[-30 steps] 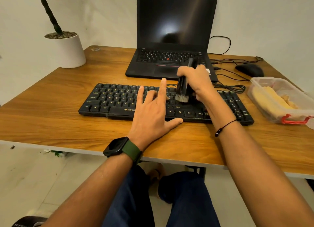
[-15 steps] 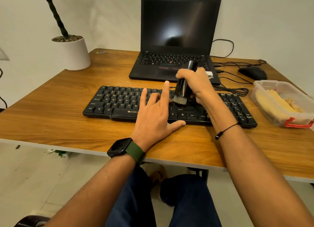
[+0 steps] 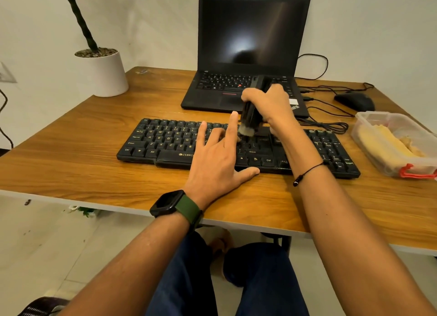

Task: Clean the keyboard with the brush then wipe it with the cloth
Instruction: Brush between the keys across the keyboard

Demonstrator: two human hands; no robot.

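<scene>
Desk (image 3: 71,164): wooden top bearing all items.
Keyboard (image 3: 165,143): black, lying near the front edge, before the laptop (image 3: 250,43).
Left hand (image 3: 217,159): released, fingers spread flat over the keys.
Right hand (image 3: 269,105): grasping the brush (image 3: 251,117), bristles down over the keys.

Keyboard (image 3: 236,148) mid counter (image 3: 71,164), laptop (image 3: 248,55) behind it; plant pot (image 3: 104,74) far left, mouse (image 3: 354,100) & container (image 3: 397,143) right.

The left hand (image 3: 217,157) and right forearm (image 3: 300,150) hide the keyboard's (image 3: 165,143) middle keys. The brush (image 3: 251,112) is blurred — its bristles indistinct. The container (image 3: 390,140) is cut by the right edge.
</scene>
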